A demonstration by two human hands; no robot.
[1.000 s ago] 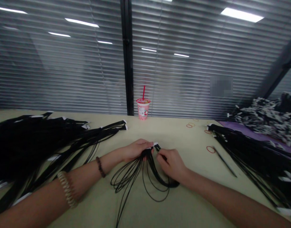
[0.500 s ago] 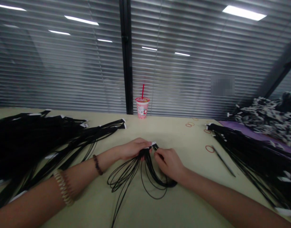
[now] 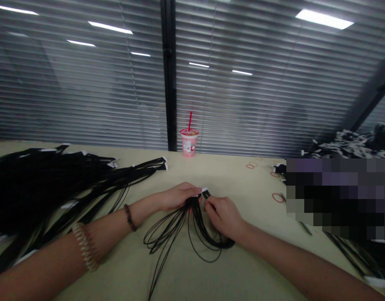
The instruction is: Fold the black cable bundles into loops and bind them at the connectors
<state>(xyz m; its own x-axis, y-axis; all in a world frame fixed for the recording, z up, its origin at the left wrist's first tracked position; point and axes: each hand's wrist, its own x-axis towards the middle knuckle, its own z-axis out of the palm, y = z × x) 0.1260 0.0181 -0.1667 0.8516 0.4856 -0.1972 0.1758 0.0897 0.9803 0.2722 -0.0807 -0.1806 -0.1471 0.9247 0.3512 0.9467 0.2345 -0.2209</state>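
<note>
Between my hands is a bundle of thin black cables (image 3: pixel 167 230) with white connectors at their ends, its loops hanging down over the table. My left hand (image 3: pixel 177 197) is closed on the bundle near one white connector, thumb on top. My right hand (image 3: pixel 223 214) pinches the cables just below another white connector (image 3: pixel 204 190), its fingers curled in. The two connectors sit close together between my fingertips. Part of the cable loop passes under my right hand and is hidden there.
Black cable bundles (image 3: pixel 54 184) are heaped at the left. A pink cup (image 3: pixel 188 144) with a red straw stands by the blinds (image 3: pixel 242 108). Rubber bands (image 3: pixel 278 197) lie at the right, beside more cables (image 3: pixel 346 255). A blurred block covers part of that side.
Both hands keep nearly the same hold on the cables. The whole view has shifted very slightly, and a blurred block now covers part of the right side.
</note>
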